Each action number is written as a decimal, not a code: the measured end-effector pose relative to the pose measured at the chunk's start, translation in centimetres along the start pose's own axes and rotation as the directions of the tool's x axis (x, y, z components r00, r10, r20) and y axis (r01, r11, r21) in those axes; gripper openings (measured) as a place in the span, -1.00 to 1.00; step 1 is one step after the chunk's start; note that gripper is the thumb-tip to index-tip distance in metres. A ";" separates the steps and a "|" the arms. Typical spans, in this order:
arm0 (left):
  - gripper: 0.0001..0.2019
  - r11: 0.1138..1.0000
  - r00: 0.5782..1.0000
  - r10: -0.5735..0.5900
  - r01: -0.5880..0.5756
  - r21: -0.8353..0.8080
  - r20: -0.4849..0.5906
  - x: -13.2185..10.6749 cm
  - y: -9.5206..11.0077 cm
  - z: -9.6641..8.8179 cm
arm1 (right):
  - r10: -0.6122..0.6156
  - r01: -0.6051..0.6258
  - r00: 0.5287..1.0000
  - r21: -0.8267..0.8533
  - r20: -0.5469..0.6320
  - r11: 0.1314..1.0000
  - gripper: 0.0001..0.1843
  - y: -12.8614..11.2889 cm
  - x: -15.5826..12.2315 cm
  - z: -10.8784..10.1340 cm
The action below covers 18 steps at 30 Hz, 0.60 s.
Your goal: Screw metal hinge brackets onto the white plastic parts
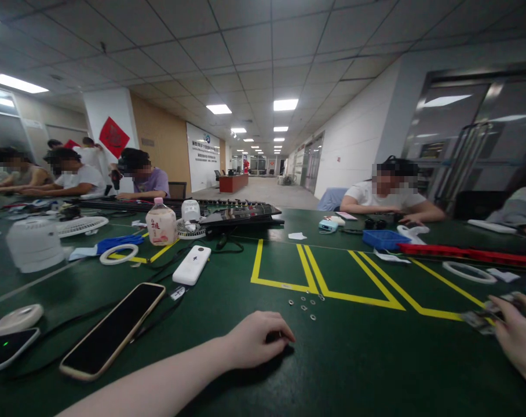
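Observation:
My left hand [259,340] rests on the green table [354,359] with its fingers curled in toward the thumb, and I make out nothing between them. Just beyond its fingertips lie several small metal nuts or washers [304,308], loosely scattered. At the right edge of the view my right hand [519,336] has its thumb and fingers on a grey metal piece [480,322], low over the table beside a yellow tape line. That piece is partly covered by the fingers and blurred, so its exact kind is unclear. Part of this hand is cut off by the frame.
On the left are a phone [115,330], a white power bank [192,265], a drink bottle [161,222] and black cables. Yellow tape outlines [354,297] mark the middle. A blue tray [385,239] and a red strip [458,253] lie at right. Several people sit around the table.

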<state>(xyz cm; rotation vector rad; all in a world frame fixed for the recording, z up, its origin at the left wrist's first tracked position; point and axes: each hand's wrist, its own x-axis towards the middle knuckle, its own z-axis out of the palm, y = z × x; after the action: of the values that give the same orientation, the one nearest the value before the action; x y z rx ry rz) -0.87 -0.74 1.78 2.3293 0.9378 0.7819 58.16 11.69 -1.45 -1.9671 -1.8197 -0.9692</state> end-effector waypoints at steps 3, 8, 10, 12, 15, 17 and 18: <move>-0.83 1.000 1.000 -0.019 0.020 -0.003 0.012 0.0 0.1 0.0 | -0.022 0.007 0.994 -0.136 -0.107 0.991 -0.52 -2.2 0.0 -2.9; -0.83 1.000 1.000 -0.027 0.027 -0.007 0.016 0.0 0.3 -0.1 | -0.065 0.055 0.996 -0.143 -0.066 0.988 -0.53 -4.1 0.2 -5.4; -0.82 1.000 1.000 -0.026 0.026 -0.007 0.013 0.0 0.3 -0.1 | -0.045 0.035 0.996 -0.138 -0.073 0.990 -0.53 -4.3 0.2 -5.7; -0.82 1.000 1.000 -0.024 0.024 -0.006 0.010 -0.1 0.2 -0.1 | -0.033 0.021 0.996 -0.141 -0.087 0.990 -0.53 -4.3 0.1 -5.7; -0.82 1.000 1.000 -0.020 0.021 -0.009 0.004 -0.1 0.2 0.0 | -0.036 0.023 0.995 -0.148 -0.089 0.989 -0.52 -3.7 0.1 -4.9; -0.83 1.000 1.000 -0.019 0.019 -0.012 -0.003 -0.1 0.3 0.0 | -0.058 0.049 0.996 -0.146 -0.062 0.988 -0.53 -2.9 0.2 -3.7; -0.83 1.000 1.000 -0.019 0.019 -0.015 -0.004 -0.1 0.3 0.0 | -0.075 0.069 0.996 -0.138 -0.039 0.988 -0.53 -2.4 0.3 -3.1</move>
<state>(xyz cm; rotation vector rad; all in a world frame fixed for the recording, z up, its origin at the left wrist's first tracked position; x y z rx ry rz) -0.78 -1.02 1.93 2.3037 0.9510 0.7841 55.02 10.38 0.45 -1.9524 -1.8571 -1.1797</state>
